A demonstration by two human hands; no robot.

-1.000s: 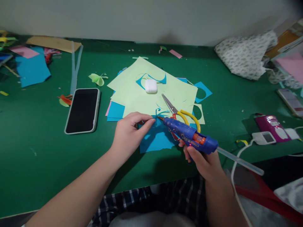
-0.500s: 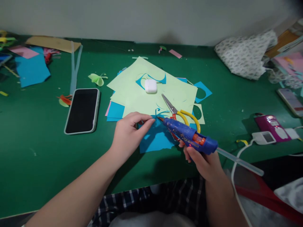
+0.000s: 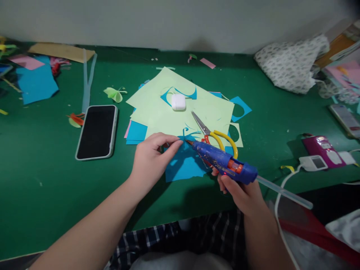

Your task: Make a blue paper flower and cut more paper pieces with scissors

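My left hand (image 3: 156, 152) pinches a small blue paper cutout (image 3: 192, 137) with thin curled ends, between thumb and forefinger. My right hand (image 3: 239, 191) is wrapped round a blue hot glue gun (image 3: 222, 159), with a clear glue stick (image 3: 285, 191) sticking out of its back. The gun's nozzle is at the cutout, close by my left fingertips; whether it touches cannot be made out. Below lies a blue paper sheet (image 3: 184, 170). Yellow-handled scissors (image 3: 206, 129) rest on pale green paper (image 3: 157, 112) just beyond the gun. A white earbud case (image 3: 178, 102) sits on that paper too.
A phone (image 3: 97, 132) lies on the green table (image 3: 56, 195) at left, near a green paper butterfly (image 3: 114, 94). Blue scraps (image 3: 240, 108) lie right of the stack. At right are a purple power bank (image 3: 323, 150), a white cable (image 3: 278, 210) and a patterned cloth bag (image 3: 292, 65).
Hardly anything differs. The whole view has shifted very slightly, and both hands keep the cutout and the glue gun in the same position.
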